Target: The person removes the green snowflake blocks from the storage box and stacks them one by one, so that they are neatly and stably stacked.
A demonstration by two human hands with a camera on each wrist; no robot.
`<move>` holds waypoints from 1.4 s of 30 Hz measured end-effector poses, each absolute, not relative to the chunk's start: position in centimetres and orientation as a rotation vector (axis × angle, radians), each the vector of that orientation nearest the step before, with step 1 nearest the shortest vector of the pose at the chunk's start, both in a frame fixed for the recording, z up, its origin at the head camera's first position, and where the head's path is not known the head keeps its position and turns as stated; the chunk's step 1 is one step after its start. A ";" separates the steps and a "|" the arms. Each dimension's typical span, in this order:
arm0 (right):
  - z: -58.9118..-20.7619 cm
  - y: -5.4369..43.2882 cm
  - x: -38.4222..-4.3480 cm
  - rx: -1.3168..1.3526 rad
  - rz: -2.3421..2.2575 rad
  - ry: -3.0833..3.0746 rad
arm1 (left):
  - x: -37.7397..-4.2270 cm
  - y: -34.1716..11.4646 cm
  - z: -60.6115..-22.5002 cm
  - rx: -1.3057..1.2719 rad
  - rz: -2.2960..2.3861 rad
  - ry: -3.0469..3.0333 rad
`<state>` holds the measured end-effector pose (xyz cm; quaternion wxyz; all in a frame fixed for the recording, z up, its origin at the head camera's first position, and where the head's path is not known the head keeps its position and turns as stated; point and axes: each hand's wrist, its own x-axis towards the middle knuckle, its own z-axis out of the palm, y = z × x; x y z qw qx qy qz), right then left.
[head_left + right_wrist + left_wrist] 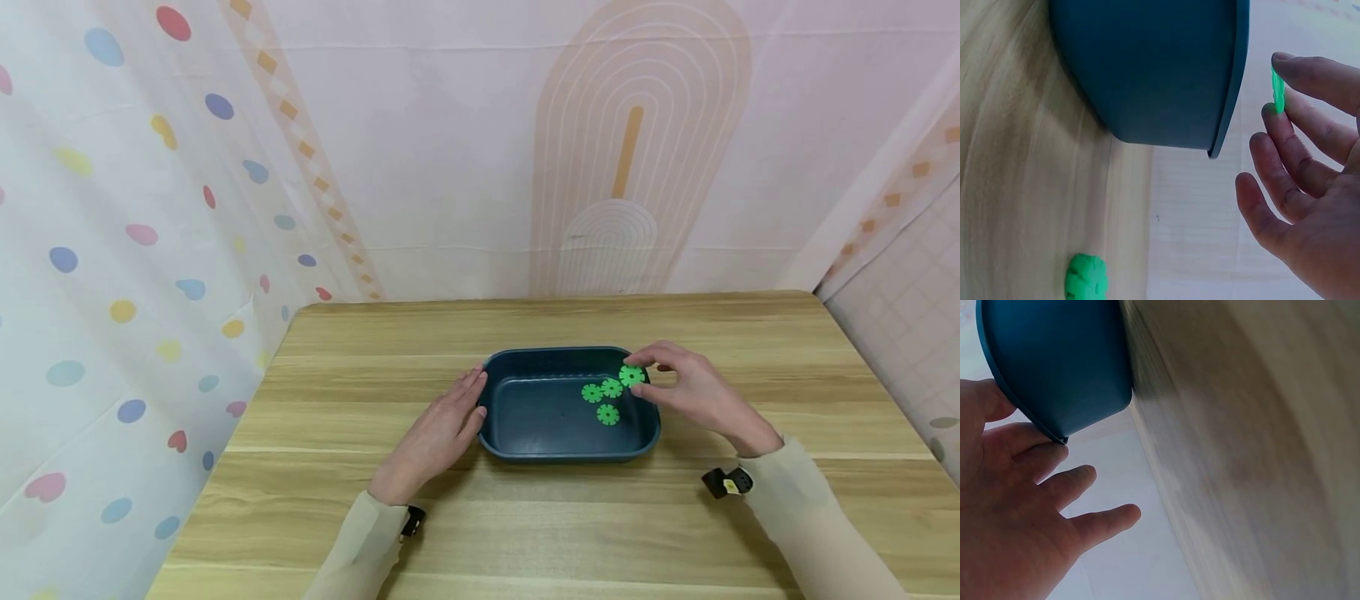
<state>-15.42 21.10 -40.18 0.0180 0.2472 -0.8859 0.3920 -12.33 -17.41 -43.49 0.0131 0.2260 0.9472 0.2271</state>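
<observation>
A dark blue rectangular plastic basin (525, 421) sits on the wooden table. Three flat green notched discs, like snowflake building pieces, lie inside toward its right: one disc (592, 393), a second disc (612, 388) beside it and a third disc (607, 415) nearer me. With thumb and fingertips my right hand (701, 396) pinches another green notched disc (1278, 90) above the basin's right end. My left hand (435, 433) touches the left rim, its fingers extended; the left wrist view shows them spread, thumb and forefinger at the rim.
In the right wrist view, a green notched thing (1086, 278) rests on the table beyond the basin's side. Wooden tabletop (360, 375) surrounds the basin. A patterned curtain (450, 167) hangs behind the table's back edge and along its left side.
</observation>
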 end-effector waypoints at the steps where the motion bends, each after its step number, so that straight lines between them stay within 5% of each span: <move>1: -40.2 21.2 -15.4 0.763 1.217 -2.752 | -12.3 -17.4 -43.5 0.704 0.706 2.951; 42: -41.4 26.9 -14.4 0.621 1.160 -2.854 | -12.3 -17.4 -43.3 0.703 0.693 2.948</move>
